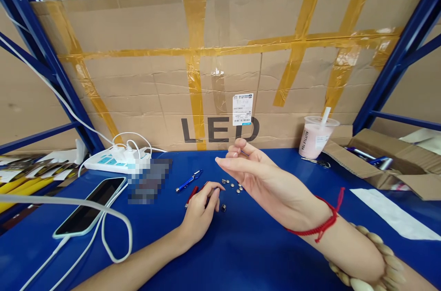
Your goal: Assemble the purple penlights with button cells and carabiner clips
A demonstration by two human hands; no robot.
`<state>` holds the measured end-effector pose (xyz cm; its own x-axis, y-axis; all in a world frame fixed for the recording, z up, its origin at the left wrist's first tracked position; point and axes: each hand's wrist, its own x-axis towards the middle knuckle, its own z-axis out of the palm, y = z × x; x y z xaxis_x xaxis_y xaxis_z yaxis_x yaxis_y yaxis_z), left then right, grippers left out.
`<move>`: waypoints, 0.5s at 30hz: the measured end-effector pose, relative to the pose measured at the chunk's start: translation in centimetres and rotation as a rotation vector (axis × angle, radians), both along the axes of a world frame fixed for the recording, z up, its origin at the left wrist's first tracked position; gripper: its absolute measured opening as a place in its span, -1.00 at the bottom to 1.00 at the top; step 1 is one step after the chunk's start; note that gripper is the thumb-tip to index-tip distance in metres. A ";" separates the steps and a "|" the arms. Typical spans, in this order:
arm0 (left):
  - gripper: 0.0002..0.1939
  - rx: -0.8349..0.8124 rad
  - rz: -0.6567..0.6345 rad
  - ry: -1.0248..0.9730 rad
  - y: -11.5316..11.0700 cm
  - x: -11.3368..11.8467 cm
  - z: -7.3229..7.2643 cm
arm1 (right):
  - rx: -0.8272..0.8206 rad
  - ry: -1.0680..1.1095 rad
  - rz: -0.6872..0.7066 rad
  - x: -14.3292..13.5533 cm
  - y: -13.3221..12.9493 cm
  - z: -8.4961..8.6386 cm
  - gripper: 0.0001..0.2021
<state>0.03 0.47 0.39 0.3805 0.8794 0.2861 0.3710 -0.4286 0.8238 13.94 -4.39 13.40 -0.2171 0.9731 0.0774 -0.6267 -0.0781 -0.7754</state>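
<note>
My left hand [200, 213] rests on the blue table with bent fingers, thumb and index finger apart. Nothing shows between them. Partly hidden behind that hand lies a slim red pen-like tube [192, 195]. Close to my left fingertips is a small dark, shiny metal piece [223, 208]. Several small round silver pieces, like button cells [232, 185], are scattered between my two hands. My right hand [267, 181] is raised above the table, fingers loosely curled and thumb held out, with nothing visible in it. Beyond my left hand lies a blue pen-like tube with a clip [189, 181].
At left are a phone [91, 206], white cables and a power strip [113, 160]. At right stand a pink drink cup [315, 139], an open cardboard box [382, 162] and a white paper strip [396, 215]. A large cardboard sheet [155, 84] closes off the back.
</note>
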 end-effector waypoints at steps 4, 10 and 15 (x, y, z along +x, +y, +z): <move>-0.73 0.001 -0.001 -0.010 0.1 0.0 -0.2 | -0.007 -0.027 0.015 0.0 -0.2 0.0 -0.69; -0.73 0.007 0.006 0.007 0.1 0.0 -0.3 | -0.006 -0.026 0.023 0.0 -0.1 0.0 -0.70; -0.73 0.045 -0.003 0.005 0.1 -0.1 -0.3 | 0.001 -0.022 0.041 -0.3 -0.8 0.1 -0.73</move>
